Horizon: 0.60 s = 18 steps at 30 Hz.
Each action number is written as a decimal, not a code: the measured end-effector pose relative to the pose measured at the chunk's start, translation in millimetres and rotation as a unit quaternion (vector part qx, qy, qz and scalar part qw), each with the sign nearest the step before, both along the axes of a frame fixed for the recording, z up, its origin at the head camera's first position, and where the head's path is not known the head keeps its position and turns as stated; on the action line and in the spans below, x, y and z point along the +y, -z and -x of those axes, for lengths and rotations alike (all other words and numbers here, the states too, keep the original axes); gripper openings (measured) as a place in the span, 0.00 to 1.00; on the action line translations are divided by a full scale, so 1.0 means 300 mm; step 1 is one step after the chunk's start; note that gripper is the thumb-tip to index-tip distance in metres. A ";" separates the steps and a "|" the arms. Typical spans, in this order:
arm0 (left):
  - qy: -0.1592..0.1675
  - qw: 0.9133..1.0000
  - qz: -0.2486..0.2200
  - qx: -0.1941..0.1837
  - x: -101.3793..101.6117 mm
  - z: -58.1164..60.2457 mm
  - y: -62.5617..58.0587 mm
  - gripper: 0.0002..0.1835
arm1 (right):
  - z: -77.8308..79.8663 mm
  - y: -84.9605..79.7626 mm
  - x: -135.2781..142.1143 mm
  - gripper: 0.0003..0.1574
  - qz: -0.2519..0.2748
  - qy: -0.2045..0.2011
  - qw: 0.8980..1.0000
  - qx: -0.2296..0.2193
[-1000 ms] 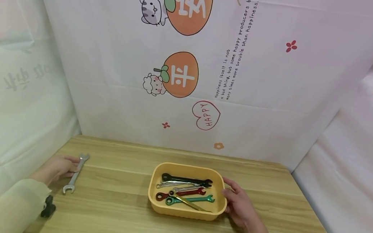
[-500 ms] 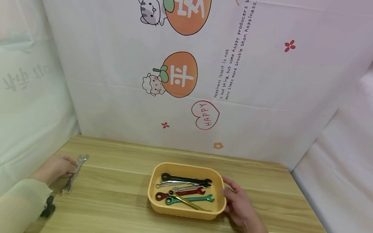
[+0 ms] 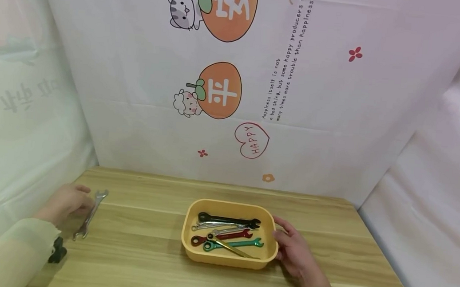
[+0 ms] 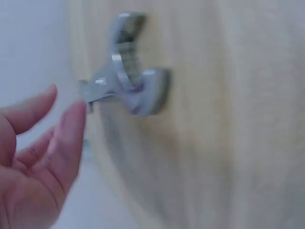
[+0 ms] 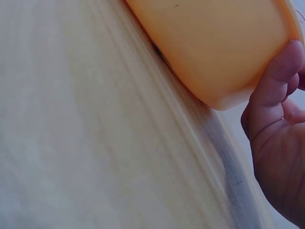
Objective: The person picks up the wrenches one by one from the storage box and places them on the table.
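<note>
A silver open-end wrench [image 3: 92, 214] lies at the left of the table, one end toward the back. Just left of it is my left hand [image 3: 67, 204]; in the left wrist view its thumb and fingers [image 4: 66, 143] are parted, with nothing gripped between them. That view is blurred, with the wrench's jaw end large in front. At the right end of a yellow plastic box [image 3: 227, 261], my right hand [image 3: 296, 250] holds the wall, thumb outside near the corner. In the box lie a black wrench [image 3: 228, 220], a red wrench [image 3: 239, 236], a green wrench [image 3: 243, 243], a gold wrench [image 3: 228, 246] and silver ones.
The wood-grain table [image 3: 138, 252] meets a printed white cloth [image 3: 313, 158] at the back. White cloth also hangs along the left and right sides. A stretch of bare tabletop lies between the silver wrench and the box.
My left hand has let go of the silver wrench and drawn slightly left of it. The wrench has turned and its near end has shifted a little left. My right hand stays at the box.
</note>
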<state>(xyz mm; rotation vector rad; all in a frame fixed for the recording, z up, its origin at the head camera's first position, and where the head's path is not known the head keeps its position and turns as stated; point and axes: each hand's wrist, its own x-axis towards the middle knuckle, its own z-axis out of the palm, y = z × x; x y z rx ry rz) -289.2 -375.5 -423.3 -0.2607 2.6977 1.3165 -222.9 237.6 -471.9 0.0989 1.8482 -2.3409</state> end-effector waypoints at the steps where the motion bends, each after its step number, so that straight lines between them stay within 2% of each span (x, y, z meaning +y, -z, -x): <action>1: 0.016 1.000 -0.002 0.004 0.006 0.003 -0.009 0.36 | 0.002 0.000 0.000 0.36 0.001 0.001 1.000 -0.001; 3: 0.053 0.998 -0.018 0.011 0.028 0.011 -0.029 0.37 | 0.005 0.002 0.000 0.35 0.001 0.003 1.000 -0.002; 6: 0.109 0.990 -0.090 0.013 0.091 0.026 -0.060 0.41 | 0.006 0.002 0.001 0.35 0.000 0.005 1.000 -0.003; 11: 0.191 0.961 -0.198 -0.006 0.225 0.039 -0.113 0.45 | 0.006 0.003 0.004 0.35 0.000 0.001 1.000 0.000; 14: 0.237 0.944 -0.232 -0.010 0.304 0.040 -0.137 0.46 | 0.005 0.002 0.003 0.35 0.004 0.001 1.000 -0.003; 18: 0.272 0.929 -0.252 -0.006 0.418 0.041 -0.156 0.47 | 0.005 0.003 0.001 0.35 0.005 -0.001 1.000 -0.007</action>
